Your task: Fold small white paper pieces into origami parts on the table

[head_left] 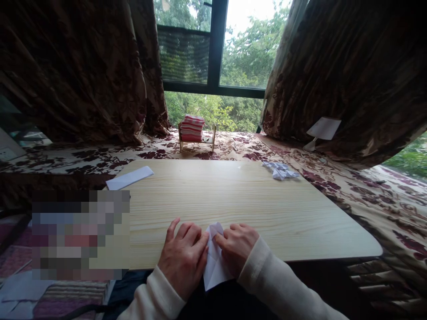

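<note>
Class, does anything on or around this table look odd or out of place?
Yes: a blocky, pixelated patch hides part of the left edge of the table, while its surroundings show normally. I see no spill.

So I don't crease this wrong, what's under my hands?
Folded white paper shows between your left hand and right hand, its lower corner past the table's near edge. Whatever lies directly beneath each hand is covered.

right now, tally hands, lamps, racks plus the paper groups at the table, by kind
Left hand and right hand: 2
Paper sheet, paper strip, paper heap: 3
Lamp: 1
Rack: 1
Total: 7
Pixelated patch not counted.
</note>
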{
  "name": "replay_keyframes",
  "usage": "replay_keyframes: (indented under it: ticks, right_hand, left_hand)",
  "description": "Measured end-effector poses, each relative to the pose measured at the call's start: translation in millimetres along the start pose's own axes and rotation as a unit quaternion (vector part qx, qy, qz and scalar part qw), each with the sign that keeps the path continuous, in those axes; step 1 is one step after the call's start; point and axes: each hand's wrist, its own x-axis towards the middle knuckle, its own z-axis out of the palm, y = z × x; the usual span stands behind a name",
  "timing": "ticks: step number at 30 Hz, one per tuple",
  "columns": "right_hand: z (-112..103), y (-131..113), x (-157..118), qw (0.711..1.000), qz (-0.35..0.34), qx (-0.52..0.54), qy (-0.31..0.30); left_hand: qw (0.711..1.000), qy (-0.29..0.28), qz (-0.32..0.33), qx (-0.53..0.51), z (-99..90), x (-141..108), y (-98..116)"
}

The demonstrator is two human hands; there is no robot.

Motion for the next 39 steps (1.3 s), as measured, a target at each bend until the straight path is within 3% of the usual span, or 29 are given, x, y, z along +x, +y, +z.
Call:
replay_keyframes:
  ticks: [7, 17, 21, 25, 29, 39]
  right_hand:
    - [12, -12, -2, 0.998, 0.001, -0.042, 0.047]
    - [11, -17, -12, 0.997, 0.0, -0.022, 0.072]
    - [4, -7, -18, 0.996, -0.018, 0.005, 0.086]
    - [-5, 11, -23, 0.995, 0.037, 0.024, 0.093]
    - [-6, 19, -19, 0.996, 0.068, 0.049, 0.042]
    - [-11, 12, -9, 0.996, 0.048, 0.063, -0.045]
  left_hand:
    - [1.0, -0.001, -0.008, -0.014, 1.2, -3, -2]
    - [0.999, 0.001, -0.022, -0.024, 2.1, -7, -2]
    - [0.999, 0.0, -0.027, -0.032, 1.9, -7, -3]
    - [0.999, -0.005, -0.022, -0.042, 1.1, -6, -3]
    - [0.999, 0.003, -0.024, -0.04, 1.2, -6, -3]
    - [0.999, -0.004, -0.024, -0.038, 0.6, -5, -2]
